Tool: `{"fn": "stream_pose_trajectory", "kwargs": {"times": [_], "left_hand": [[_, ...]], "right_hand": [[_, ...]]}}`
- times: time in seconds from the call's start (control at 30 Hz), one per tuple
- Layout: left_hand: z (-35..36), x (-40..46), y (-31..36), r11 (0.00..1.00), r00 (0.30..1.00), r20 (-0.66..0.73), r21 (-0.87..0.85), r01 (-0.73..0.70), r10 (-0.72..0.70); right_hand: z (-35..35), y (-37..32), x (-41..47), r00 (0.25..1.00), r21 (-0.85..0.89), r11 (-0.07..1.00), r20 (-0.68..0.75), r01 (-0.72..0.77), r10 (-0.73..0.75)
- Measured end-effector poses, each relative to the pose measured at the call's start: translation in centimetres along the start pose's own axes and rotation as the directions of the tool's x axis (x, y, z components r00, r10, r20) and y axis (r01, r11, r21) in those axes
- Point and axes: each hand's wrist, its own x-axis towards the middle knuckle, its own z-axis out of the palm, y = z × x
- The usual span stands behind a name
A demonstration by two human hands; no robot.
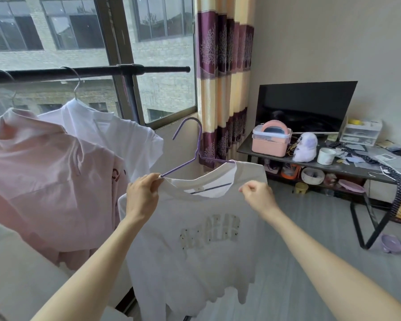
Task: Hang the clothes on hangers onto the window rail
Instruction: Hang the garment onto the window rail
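I hold a white T-shirt (195,246) with faded lettering in front of me, below the black window rail (90,71). A purple hanger (190,144) is partly inside its collar, with the hook tilted up toward the window. My left hand (144,195) pinches the collar's left side together with the hanger's arm. My right hand (257,193) grips the shirt's right shoulder. On the rail hang a white shirt (107,133) and a pink hooded top (44,172), each on a wire hanger.
A purple and cream curtain (225,77) hangs right of the window. A dark table (333,165) at the right carries a TV (306,105), a pink box (270,143), a plush toy and clutter. The rail's right end (171,69) is bare.
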Motion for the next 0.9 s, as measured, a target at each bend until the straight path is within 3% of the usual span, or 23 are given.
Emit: {"fn": "stream_pose_trajectory", "kwargs": {"times": [0.1,0.17,0.23,0.3,0.37,0.47,0.6,0.7,0.9], "left_hand": [[0.0,0.2,-0.3,0.997,0.997,-0.019,0.031,-0.073,0.073],[-0.2,0.4,-0.4,0.992,0.991,-0.037,0.038,-0.123,0.125],[-0.5,0.7,-0.4,0.989,0.988,-0.042,0.027,-0.145,0.146],[-0.8,0.9,-0.3,0.99,0.989,-0.042,0.019,-0.143,0.143],[-1.1,1.1,-0.6,0.99,0.989,-0.042,0.021,-0.142,0.143],[-1.4,1.2,-1.4,0.987,0.987,-0.031,0.035,-0.154,0.155],[-1.8,1.0,-1.8,0.988,0.989,0.005,0.043,-0.146,0.146],[-2.0,0.8,-1.6,0.983,0.986,0.005,0.072,-0.166,0.166],[-2.2,0.9,-1.2,0.962,0.977,-0.009,0.177,-0.209,0.214]], "right_hand": [[-1.7,-0.4,1.2,0.945,-0.052,0.997,-0.319,0.063,-0.076],[-2.6,-0.5,2.0,0.902,-0.124,0.981,-0.389,0.151,-0.188],[-3.2,-0.4,3.1,0.917,-0.274,0.939,-0.279,0.209,-0.286],[-3.5,-0.3,3.7,0.964,-0.349,0.906,-0.027,0.238,-0.264],[-3.6,-0.6,4.1,0.953,-0.217,0.94,0.212,0.263,-0.217],[-3.7,-1.5,3.9,0.92,0.019,0.96,0.278,0.281,-0.275],[-2.9,-2.2,3.7,0.96,0.083,0.963,0.092,0.258,-0.265],[-2.2,-2.3,3.7,0.96,0.0,0.962,-0.063,0.272,-0.272],[-2.4,-3.6,3.1,0.817,-0.118,0.884,-0.343,0.453,-0.464]]}}
